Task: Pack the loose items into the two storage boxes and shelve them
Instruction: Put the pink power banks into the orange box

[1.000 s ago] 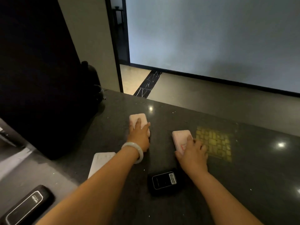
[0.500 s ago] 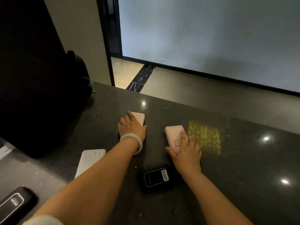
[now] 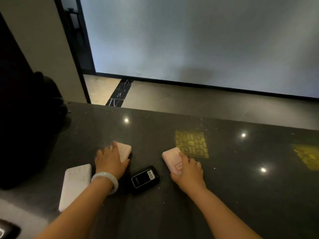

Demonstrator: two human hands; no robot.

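On the dark counter point(image 3: 172, 213), each hand's grip is closed around a pink block: left hand point(image 3: 110, 163), right hand point(image 3: 189, 173).

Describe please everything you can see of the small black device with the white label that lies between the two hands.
The small black rounded device looks like glossy plastic. Its top face carries a pale outlined frame and a white label with dark print, too small to read. It lies flat on the dark speckled stone counter, turned slightly askew, between the left hand and right hand. Neither hand touches it.

Reception-like lobby: polished dark counter point(image 3: 224, 187), tiled floor point(image 3: 189, 104).
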